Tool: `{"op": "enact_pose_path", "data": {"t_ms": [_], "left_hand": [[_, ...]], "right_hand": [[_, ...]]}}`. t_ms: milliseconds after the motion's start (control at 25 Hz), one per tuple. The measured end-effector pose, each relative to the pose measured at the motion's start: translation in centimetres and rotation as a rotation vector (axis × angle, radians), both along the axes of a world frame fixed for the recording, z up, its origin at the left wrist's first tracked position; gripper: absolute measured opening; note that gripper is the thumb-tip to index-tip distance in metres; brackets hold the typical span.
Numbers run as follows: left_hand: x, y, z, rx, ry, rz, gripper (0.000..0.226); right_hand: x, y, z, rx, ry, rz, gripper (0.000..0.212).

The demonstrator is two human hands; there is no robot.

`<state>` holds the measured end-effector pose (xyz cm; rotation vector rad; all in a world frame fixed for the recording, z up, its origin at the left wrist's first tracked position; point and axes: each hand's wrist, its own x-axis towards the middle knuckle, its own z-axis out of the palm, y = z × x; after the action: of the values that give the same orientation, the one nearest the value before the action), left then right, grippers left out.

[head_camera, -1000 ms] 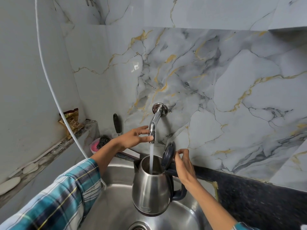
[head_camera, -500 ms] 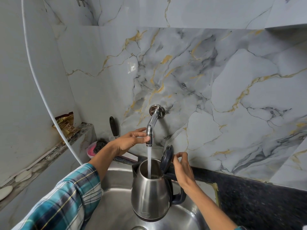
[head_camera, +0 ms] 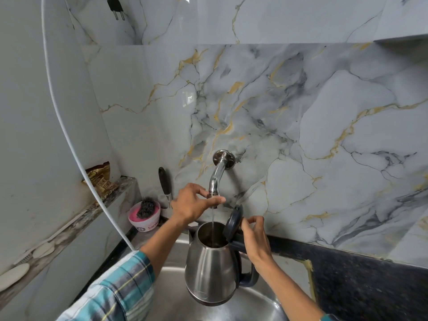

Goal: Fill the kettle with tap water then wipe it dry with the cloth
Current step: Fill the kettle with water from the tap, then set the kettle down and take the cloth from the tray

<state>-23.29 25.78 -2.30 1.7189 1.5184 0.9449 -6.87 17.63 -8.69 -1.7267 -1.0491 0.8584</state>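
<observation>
Kettle (head_camera: 212,269) upright over the sink (head_camera: 254,304), under the tap (head_camera: 215,179), spout toward my left, lid (head_camera: 234,222) up. My right hand (head_camera: 254,239) clamped on its handle; left hand (head_camera: 192,205) pinches the tap's tip.

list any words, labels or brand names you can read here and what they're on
"Son...": pink tub, on its white lower band beside a round logo; the rest is cut off by the left forearm.
Brown packet on the ledge: gold lettering, too blurred to read.
Kettle: no readable marking.
</observation>
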Motion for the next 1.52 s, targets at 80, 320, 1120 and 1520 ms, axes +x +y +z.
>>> {"op": "enact_pose_path", "data": {"t_ms": [80, 320, 1120, 1520], "left_hand": [[1.2, -1.0, -0.5, 0.123, 0.216, 0.154, 0.066], [2.7, -5.4, -1.9, 0.261, 0.216, 0.326, 0.056], [21.4, -29.0, -6.0, 0.457, 0.613, -0.706, 0.057], [25.9, -34.1, -6.2, 0.252, 0.733, -0.460, 0.108]], "right_hand": [[-0.2, -0.3, 0.0, -0.011, 0.055, -0.028, 0.056], [4.2, -6.1, 1.4, -0.038, 0.248, -0.147, 0.075], [15.3, -30.9, -1.9, 0.145, 0.318, -0.974, 0.010], [34.4, -37.3, -4.8, -0.478, -0.567, -0.656, 0.039]]}}
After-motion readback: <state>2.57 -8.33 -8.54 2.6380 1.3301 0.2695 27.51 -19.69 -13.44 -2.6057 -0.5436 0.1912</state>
